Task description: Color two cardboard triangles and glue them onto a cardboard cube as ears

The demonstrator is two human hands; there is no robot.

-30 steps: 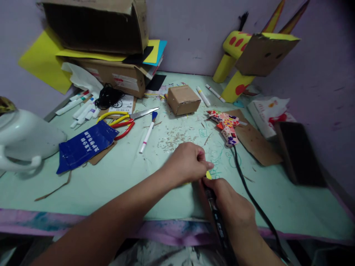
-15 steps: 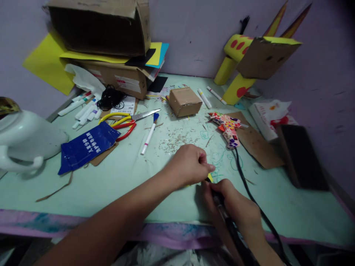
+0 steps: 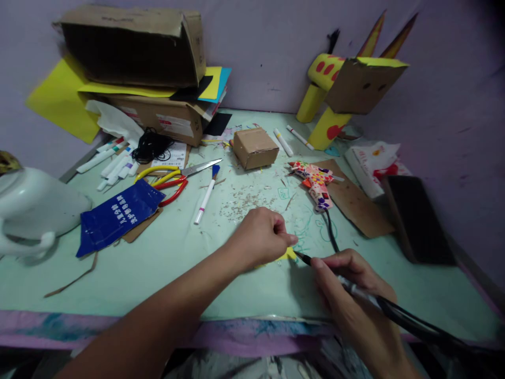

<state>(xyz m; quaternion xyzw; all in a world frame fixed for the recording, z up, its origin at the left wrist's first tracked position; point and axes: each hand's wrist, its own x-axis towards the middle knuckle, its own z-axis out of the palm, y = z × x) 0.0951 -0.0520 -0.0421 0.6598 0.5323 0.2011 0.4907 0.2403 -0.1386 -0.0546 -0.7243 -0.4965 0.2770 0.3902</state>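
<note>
My left hand (image 3: 260, 237) is closed low over the table, fingers curled, on a small yellow paper piece (image 3: 290, 254) that shows mostly at its right edge. The rest of the piece is hidden under the hand. In my right hand (image 3: 351, 284) is a black pen (image 3: 305, 258), gripped near its point. Its tip is beside the yellow piece's right edge. A flower-patterned glue gun (image 3: 315, 181) lies beyond the hands, and its black cord runs down toward my right hand.
Behind stands a small cardboard box (image 3: 255, 149). At left are scissors (image 3: 189, 171), a blue card (image 3: 120, 216), a marker (image 3: 205, 202) and a white pitcher (image 3: 39, 205). A yellow cardboard giraffe (image 3: 321, 126), tissue pack (image 3: 371, 166) and dark phone-like slab (image 3: 418, 218) occupy the right.
My right hand has moved right and the pen is tilted lower, its tip now visible away from my left hand. More of the yellow piece shows. The view has shifted slightly.
</note>
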